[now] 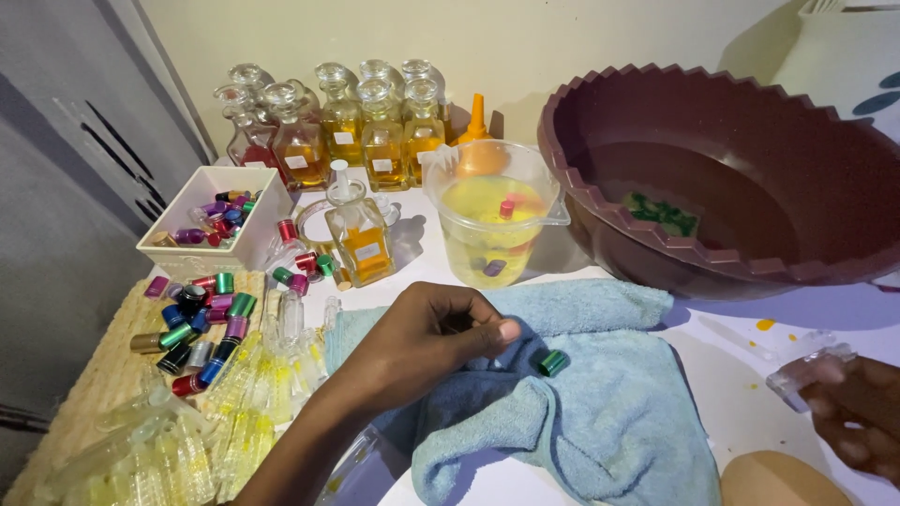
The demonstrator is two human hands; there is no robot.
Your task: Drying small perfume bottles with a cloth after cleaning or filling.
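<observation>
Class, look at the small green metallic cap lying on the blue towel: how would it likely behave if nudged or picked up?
The small green metallic cap lies on its side and looks cylindrical, so it would probably roll, though the soft, rumpled blue towel would likely slow it. It seems tiny and probably light. Its shiny surface may be slippery.

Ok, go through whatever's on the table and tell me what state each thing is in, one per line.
Left hand: fingers curled, resting on the blue towel.
Right hand: blurred, at a clear piece.
Green cap: lying loose on towel.
Glass bottles: stoppered, amber liquid inside.
Clear jug: part full, yellow liquid.
Maroon basin: upright, green bits inside.
</observation>
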